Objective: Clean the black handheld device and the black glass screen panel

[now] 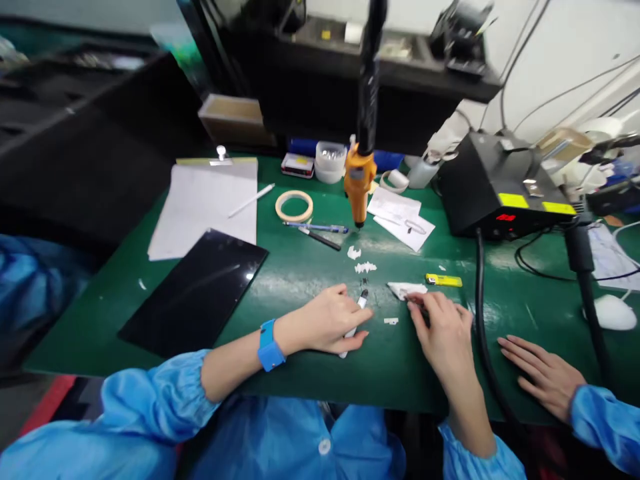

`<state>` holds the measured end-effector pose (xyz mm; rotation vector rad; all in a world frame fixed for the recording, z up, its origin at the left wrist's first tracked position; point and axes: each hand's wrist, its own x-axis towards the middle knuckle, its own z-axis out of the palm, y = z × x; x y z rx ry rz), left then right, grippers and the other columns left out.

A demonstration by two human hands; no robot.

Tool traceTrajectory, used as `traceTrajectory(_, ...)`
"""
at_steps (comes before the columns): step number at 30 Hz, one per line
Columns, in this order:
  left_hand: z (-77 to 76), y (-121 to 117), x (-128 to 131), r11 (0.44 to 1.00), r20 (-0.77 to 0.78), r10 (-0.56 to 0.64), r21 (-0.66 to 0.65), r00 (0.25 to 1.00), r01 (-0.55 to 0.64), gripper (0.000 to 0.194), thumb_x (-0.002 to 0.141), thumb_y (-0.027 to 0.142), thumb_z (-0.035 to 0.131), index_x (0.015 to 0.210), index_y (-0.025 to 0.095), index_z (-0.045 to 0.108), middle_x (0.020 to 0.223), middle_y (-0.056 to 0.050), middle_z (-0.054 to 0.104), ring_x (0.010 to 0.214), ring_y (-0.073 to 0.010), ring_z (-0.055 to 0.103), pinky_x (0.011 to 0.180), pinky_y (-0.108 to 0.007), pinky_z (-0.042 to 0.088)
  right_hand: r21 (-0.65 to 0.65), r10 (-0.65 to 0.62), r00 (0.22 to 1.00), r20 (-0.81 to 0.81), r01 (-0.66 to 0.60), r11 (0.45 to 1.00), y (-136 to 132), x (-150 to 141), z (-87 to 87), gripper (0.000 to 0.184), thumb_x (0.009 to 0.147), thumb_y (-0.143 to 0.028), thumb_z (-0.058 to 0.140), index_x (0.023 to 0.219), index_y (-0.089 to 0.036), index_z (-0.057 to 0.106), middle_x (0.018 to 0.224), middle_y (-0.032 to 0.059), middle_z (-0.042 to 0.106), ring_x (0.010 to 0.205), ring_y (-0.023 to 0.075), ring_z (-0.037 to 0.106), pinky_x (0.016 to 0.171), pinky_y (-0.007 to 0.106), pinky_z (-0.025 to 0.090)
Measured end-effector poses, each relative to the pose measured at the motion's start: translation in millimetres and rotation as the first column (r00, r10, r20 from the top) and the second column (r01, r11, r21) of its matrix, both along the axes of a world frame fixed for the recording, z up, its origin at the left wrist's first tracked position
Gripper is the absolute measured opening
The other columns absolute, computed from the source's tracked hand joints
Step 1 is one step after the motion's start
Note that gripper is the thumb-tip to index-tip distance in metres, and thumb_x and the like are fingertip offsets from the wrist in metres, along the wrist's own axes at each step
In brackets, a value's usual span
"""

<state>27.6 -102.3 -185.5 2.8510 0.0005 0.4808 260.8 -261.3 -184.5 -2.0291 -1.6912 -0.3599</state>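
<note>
My left hand (333, 321), a blue strap (270, 345) on its wrist, is closed over a slim white stick-like tool with a black tip (362, 301). Opposite it, my right hand (444, 327) pinches the near edge of a folded white paper or tissue (404, 289). Between the two hands a small flat white piece with dark spots (391, 321) lies on the green tabletop (300, 267). Torn white scraps (365, 267) are just beyond them. A yellow lighter (444, 280) rests beyond my right hand.
An orange electric screwdriver (360, 180) hangs overhead. Left are a black panel (195, 293) and a clipboard with paper (210, 200); a tape roll (294, 206) and pens lie centrally. A black control box (500, 180) and thick cable (481, 320) stand right, near another person's hand (543, 377).
</note>
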Motion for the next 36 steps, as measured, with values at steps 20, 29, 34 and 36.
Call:
traceTrajectory(20,4.1,5,-2,0.865,-0.154,0.135,-0.463,0.979,-0.193,0.021,0.099,0.011,0.061,0.107,0.021,0.078,0.072,0.002,0.078,0.062,-0.0173,0.073,0.064,-0.027,0.041,-0.04,-0.205,0.949,-0.239,0.201,0.979,-15,-59,-27.4,0.051,0.124,-0.066,0.043,0.122,-0.024,0.073,0.092,0.0011,0.064,0.08,0.0224,0.061,0.082,0.038,0.045)
traceTrajectory(29,5.5,2,2,0.825,-0.167,0.111,-0.535,0.98,-0.184,0.031,0.101,0.018,0.062,0.121,0.022,0.086,0.092,-0.004,0.085,0.08,-0.021,0.08,0.076,-0.026,0.055,-0.04,-0.226,0.925,-0.306,0.225,0.974,-17,-57,-39.8,0.035,0.119,-0.052,0.065,0.123,-0.019,0.073,0.103,0.003,0.071,0.093,0.0215,0.07,0.088,0.04,0.06)
traceTrajectory(34,4.9,-3,0,0.838,-0.108,0.094,-0.527,0.99,-0.137,0.034,0.101,0.021,0.06,0.125,0.024,0.083,0.118,-0.009,0.085,0.094,-0.0229,0.082,0.087,-0.031,0.063,-0.072,-0.194,0.93,-0.311,0.181,0.981,-14,-74,-30.5,0.026,0.118,-0.043,0.068,0.124,-0.019,0.074,0.107,0.0036,0.074,0.097,0.0218,0.073,0.094,0.043,0.063)
traceTrajectory(36,4.5,-1,0,0.843,-0.061,0.083,-0.528,0.995,-0.103,0.036,0.098,0.018,0.057,0.123,0.024,0.083,0.116,-0.009,0.086,0.092,-0.0226,0.083,0.084,-0.03,0.065,-0.094,-0.166,0.947,-0.275,0.145,0.985,-11,-85,-25.5,0.024,0.115,-0.043,0.075,0.118,-0.019,0.075,0.105,0.0026,0.074,0.095,0.021,0.073,0.093,0.042,0.064)
